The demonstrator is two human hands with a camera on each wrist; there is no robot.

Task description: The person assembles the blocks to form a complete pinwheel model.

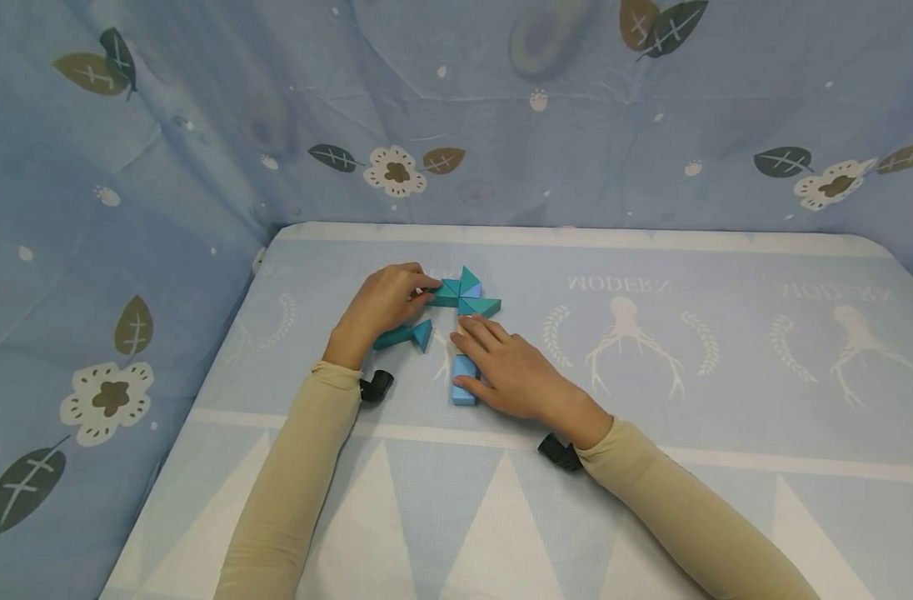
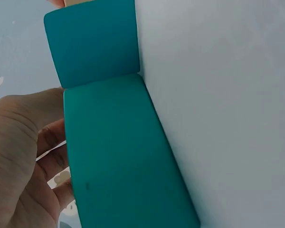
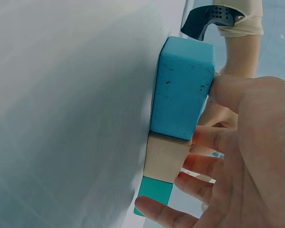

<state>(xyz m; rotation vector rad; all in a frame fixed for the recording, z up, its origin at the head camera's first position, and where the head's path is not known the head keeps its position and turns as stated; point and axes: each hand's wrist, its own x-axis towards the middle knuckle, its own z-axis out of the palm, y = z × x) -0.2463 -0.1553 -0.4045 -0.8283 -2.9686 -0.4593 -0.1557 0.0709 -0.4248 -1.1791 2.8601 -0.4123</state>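
On the table, several triangular blocks (image 1: 469, 286) in teal and blue form a pinwheel. A column hangs below it, with a natural wood block (image 3: 166, 156) above a blue block (image 1: 464, 387). My left hand (image 1: 387, 304) pinches a teal block (image 1: 446, 297) at the pinwheel's left side between thumb and forefinger. My right hand (image 1: 512, 367) lies over the column with extended fingers, its thumb touching the blue block and its fingertips reaching the wood block and the teal end. Part of the wood block is hidden under those fingers.
Below the left hand lie a long teal block (image 1: 394, 337) and a teal triangular block (image 1: 422, 335) touching its end. In the left wrist view a teal block (image 2: 118, 156) fills the foreground. A patterned cloth (image 1: 501, 117) rises behind the table (image 1: 696, 333).
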